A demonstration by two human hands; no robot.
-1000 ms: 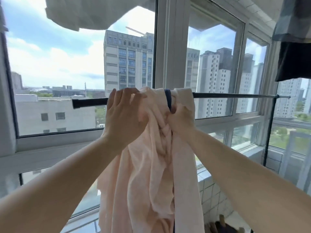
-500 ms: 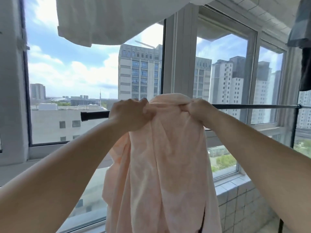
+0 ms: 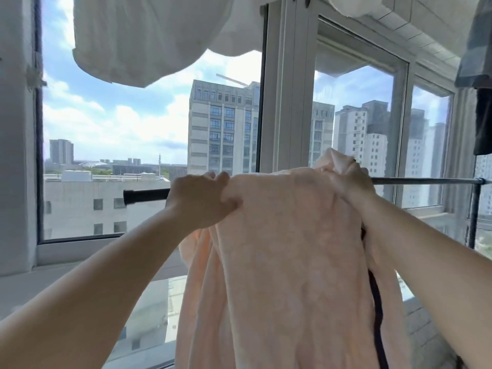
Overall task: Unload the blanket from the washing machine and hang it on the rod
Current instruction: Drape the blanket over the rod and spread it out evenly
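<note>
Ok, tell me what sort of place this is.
Most likely an enclosed high-rise balcony used for drying laundry: big windows overlook city towers, white laundry hangs overhead, and a pink blanket is draped over a drying rod.

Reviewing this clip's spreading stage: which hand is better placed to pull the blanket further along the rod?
Probably the right hand: it grips the bunched blanket edge beside a long bare stretch of rod. The left hand sits near the rod's black end.
</note>
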